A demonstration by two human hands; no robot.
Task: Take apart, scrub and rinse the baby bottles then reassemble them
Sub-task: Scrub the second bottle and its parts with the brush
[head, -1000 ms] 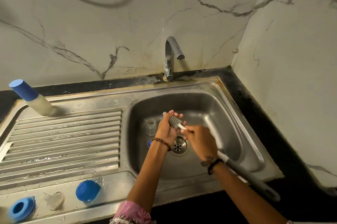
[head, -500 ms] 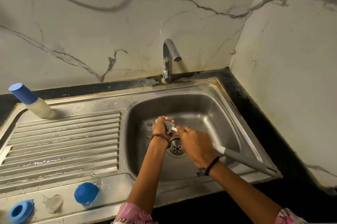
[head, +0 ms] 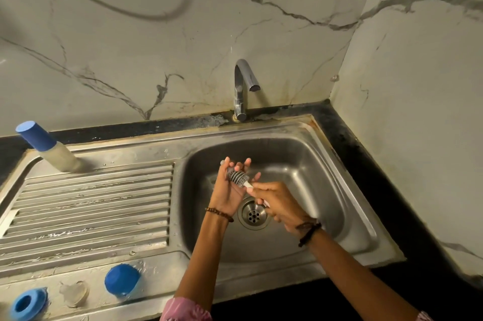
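Note:
Over the sink basin, my right hand grips the white neck of a bottle brush just behind its head. The grey ribbed brush head lies across the palm of my left hand, whose fingers point up, spread and nearly straight. The brush tip pokes out past that hand on the left. My right forearm hides the rest of the handle. On the drainboard stands a bottle with a blue cap. On the front rim lie a blue dome cap, a clear teat and a blue screw ring.
A chrome tap stands behind the basin with no water running. The drain sits just below my hands. The ribbed drainboard fills the left side. Marble walls close in at the back and right, with a black counter edge.
Both hands have shifted slightly back in the basin. My left hand's fingers have spread open around the brush head. The long grey handle, seen earlier at the right, is now hidden.

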